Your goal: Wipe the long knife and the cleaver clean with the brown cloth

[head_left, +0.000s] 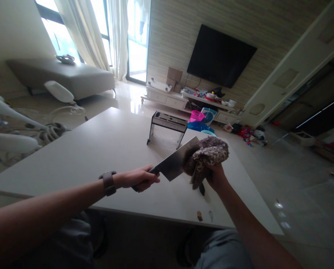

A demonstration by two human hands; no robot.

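While the cleaver [176, 163] is held level above the table [105, 149], its handle is wrapped by the left hand [139, 179], fingers closed tight round it, w/ a dark watch band [109, 183] seen on that wrist. The blade is broad, flat and bright steel, so it is judged stiff, fairly heavy and front-weighted; the weight is best taken at the handle, close up to the blade, as is done here. The flat faces are smooth and prob. slippery if wet, and the edge is not to be touched bare. A bunched cloth [207, 153], brownish and patterned, is gripped by the right hand [216, 175], fingers closed on it from below, and is pressed against the far part of the blade. The cloth is judged soft, light and floppy, w/ loose ends hanging down; it can be grabbed anywhere, but a thick wad should be kept between skin and steel, and which way the edge faces cannot be told. Beyond the hands, a knife rack [167, 129] of metal w/ slots on top stands upright on the table, well apart from the cleaver. A small dark object lies on the table just under the right hand, too small to identify. Farther off, a TV [220, 56] and a low cabinet are seen.
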